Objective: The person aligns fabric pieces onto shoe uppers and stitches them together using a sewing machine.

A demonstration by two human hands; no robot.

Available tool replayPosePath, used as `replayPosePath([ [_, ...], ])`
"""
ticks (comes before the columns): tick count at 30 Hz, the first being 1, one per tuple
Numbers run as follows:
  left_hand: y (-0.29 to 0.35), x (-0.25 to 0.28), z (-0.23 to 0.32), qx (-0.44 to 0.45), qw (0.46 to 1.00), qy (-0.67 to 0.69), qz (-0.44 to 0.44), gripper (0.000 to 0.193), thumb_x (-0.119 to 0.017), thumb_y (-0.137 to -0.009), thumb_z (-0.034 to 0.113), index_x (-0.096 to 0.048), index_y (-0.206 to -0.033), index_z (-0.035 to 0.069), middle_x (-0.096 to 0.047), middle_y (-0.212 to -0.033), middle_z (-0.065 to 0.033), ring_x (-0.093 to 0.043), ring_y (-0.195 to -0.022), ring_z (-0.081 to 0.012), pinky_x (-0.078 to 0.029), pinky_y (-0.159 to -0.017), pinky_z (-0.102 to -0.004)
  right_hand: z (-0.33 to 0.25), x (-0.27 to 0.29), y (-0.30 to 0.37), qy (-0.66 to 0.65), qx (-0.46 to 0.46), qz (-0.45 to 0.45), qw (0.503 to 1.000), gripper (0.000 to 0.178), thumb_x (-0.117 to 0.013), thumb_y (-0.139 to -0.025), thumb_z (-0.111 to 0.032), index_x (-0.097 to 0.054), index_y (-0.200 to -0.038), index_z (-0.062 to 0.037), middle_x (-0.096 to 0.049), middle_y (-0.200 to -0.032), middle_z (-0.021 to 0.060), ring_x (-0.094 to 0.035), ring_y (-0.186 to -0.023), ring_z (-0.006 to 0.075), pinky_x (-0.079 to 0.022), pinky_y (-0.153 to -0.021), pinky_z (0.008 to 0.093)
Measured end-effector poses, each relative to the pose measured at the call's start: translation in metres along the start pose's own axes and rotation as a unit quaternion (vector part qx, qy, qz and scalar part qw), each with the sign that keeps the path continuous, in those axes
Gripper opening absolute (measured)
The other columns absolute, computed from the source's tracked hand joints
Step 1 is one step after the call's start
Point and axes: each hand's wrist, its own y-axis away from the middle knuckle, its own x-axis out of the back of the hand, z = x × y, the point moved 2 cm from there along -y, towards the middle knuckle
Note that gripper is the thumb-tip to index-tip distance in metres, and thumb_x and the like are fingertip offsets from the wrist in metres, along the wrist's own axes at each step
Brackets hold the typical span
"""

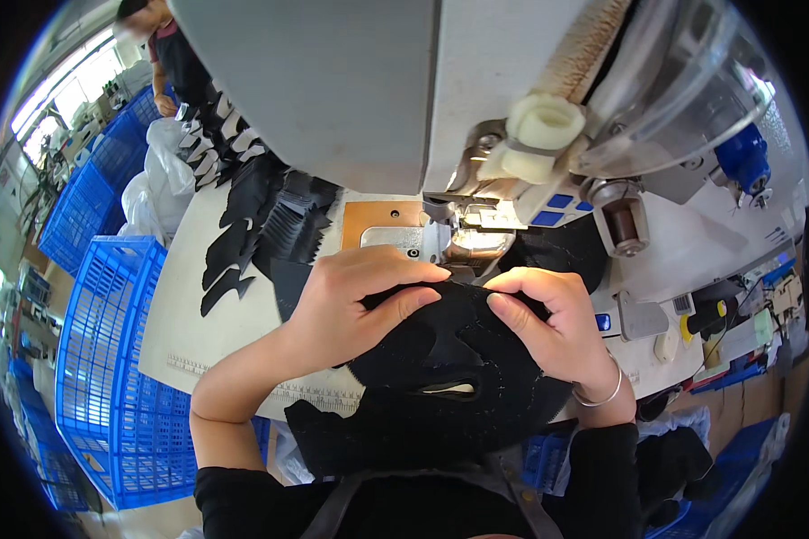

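A black fabric piece (422, 418) with a slit-like opening lies over the near edge of the sewing table and hangs toward my lap. Its far edge is pinched between thumb and forefinger of my left hand (360, 296), just before the sewing machine's needle area (467, 238). My right hand (548, 319) pinches the same edge a short way to the right, with a bangle on its wrist. The needle itself is hidden behind bright metal parts. More black fabric (562, 251) lies beyond my right hand, right of the presser area.
Stacks of cut black pieces (288, 220) lie at the table's left. A blue plastic crate (108, 377) stands beside the table there. The grey machine head (306, 81) overhangs the work. Far left, another person (184, 58) stands by more pieces. A yellow-and-black thread spool (703, 319) sits at right.
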Motion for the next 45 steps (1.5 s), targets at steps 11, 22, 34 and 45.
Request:
replayPosePath([
  [11, -0.028, 0.016, -0.024, 0.118, 0.988, 0.061, -0.075, 0.018, -0.073, -0.085, 0.012, -0.073, -0.098, 0.001, -0.072, -0.091, -0.0084, -0.066, -0.085, -0.0152, -0.049, -0.082, -0.0278, 0.018, 0.001, -0.015, -0.069, -0.077, 0.012, 0.995, 0.022, -0.063, -0.088, -0.002, -0.063, -0.11, 0.0023, -0.057, -0.067, -0.0042, -0.044, -0.062, 0.0002, -0.035, -0.057, 0.0182],
  [22, -0.062, 0.024, -0.044, 0.166, 0.971, 0.125, -0.118, 0.029, -0.079, -0.077, 0.016, -0.07, -0.101, 0.002, -0.072, -0.09, -0.0059, -0.065, -0.083, -0.0126, -0.051, -0.078, -0.0287, 0.033, -0.001, -0.026, -0.314, -0.129, 0.071, 0.938, 0.029, -0.066, -0.085, 0.0, -0.056, -0.112, 0.0023, -0.062, -0.1, 0.0038, -0.059, -0.089, 0.0075, -0.049, -0.08, 0.0244],
  [34, -0.059, 0.021, -0.044, 0.073, 0.994, 0.028, -0.075, 0.038, -0.08, -0.076, 0.021, -0.069, -0.109, 0.006, -0.07, -0.094, -0.0056, -0.064, -0.088, -0.0185, -0.049, -0.081, -0.0309, 0.032, -0.006, -0.026, -0.182, -0.102, 0.152, 0.966, 0.014, -0.07, -0.085, -0.005, -0.062, -0.092, 0.0041, -0.062, -0.077, -0.0005, -0.053, -0.069, 0.0035, -0.043, -0.063, 0.0198],
  [45, 0.003, -0.007, -0.004, -0.198, 0.914, -0.352, -0.028, 0.038, -0.065, -0.075, 0.009, -0.066, -0.113, 0.008, -0.062, -0.121, -0.0091, -0.062, -0.111, -0.0243, -0.03, -0.111, -0.0472, 0.059, -0.012, -0.022, -0.228, -0.023, 0.245, 0.942, 0.037, -0.068, -0.07, 0.008, -0.045, -0.096, -0.0028, -0.059, -0.081, 0.003, -0.056, -0.068, 0.0046, -0.043, -0.057, 0.0178],
])
